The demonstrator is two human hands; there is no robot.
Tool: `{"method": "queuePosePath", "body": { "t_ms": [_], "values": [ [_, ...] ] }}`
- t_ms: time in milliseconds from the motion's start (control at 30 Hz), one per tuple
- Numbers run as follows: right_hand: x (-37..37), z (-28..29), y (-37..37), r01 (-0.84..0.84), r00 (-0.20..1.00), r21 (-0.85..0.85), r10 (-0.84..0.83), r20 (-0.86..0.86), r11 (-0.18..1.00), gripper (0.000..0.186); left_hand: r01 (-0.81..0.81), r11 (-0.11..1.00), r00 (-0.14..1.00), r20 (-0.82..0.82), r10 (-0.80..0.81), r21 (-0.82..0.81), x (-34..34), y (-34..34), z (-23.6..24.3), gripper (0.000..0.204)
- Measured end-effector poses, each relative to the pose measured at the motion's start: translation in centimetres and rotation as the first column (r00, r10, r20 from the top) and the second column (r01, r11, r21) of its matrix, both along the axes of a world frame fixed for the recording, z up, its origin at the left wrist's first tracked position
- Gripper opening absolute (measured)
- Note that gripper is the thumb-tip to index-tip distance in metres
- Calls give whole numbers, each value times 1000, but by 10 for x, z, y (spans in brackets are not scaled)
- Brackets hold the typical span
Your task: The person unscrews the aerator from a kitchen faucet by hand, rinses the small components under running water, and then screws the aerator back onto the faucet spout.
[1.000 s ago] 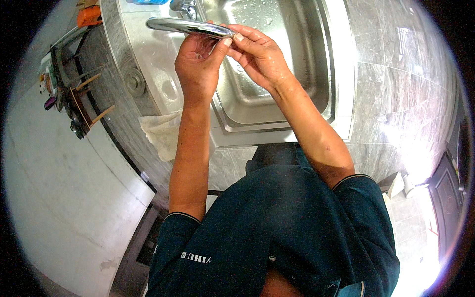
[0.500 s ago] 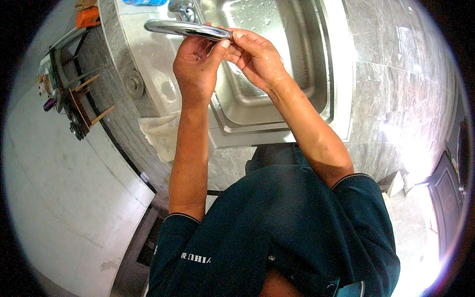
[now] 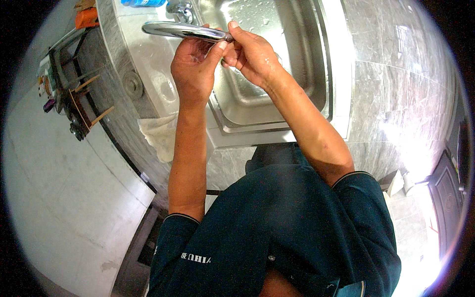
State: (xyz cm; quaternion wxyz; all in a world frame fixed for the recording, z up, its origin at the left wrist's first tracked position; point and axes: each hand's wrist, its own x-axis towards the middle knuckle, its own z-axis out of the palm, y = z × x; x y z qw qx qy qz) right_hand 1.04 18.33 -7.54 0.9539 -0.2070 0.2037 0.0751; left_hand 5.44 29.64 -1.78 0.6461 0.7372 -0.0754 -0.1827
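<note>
A curved chrome faucet spout (image 3: 185,30) reaches over the left edge of the stainless steel sink (image 3: 302,96). My left hand (image 3: 194,74) is closed around the spout near its outlet end, the thumb pressed by the tip and a fingertip showing on the far side. My right hand (image 3: 253,58) is at the very tip, its thumb stretched up along the far side and its fingers curled on the near side. Both hands look wet. Whatever lies under the tip between the fingers is hidden. The chrome faucet base (image 3: 183,11) stands behind the spout.
A blue item (image 3: 143,2) stands at the far left of the sink. A pale cloth (image 3: 159,137) hangs over the counter's front edge, near a round metal lid or drain cover (image 3: 132,84). Grey marbled counter (image 3: 396,84) extends right. A wooden stool or rack (image 3: 81,99) stands left.
My right thumb has lifted off the spout tip and stretched upward, while that hand's fingers curled in beneath. My left hand stays on the spout, nearly unmoved.
</note>
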Motion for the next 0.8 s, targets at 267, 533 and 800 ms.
{"method": "queuePosePath", "body": {
  "t_ms": [267,533,800],
  "values": [
    [-8,5,5,215,973,94,-221,61,972,28,11,999,1000,29,-12,40,1,0,0,37],
    [0,4,2,161,985,-5,-161,68,987,22,-2,1000,1000,7,2,4,1,0,-1,38],
    [5,7,1,75,996,-16,-75,47,997,26,29,999,999,32,-30,28,1,1,0,38]
  ]
}}
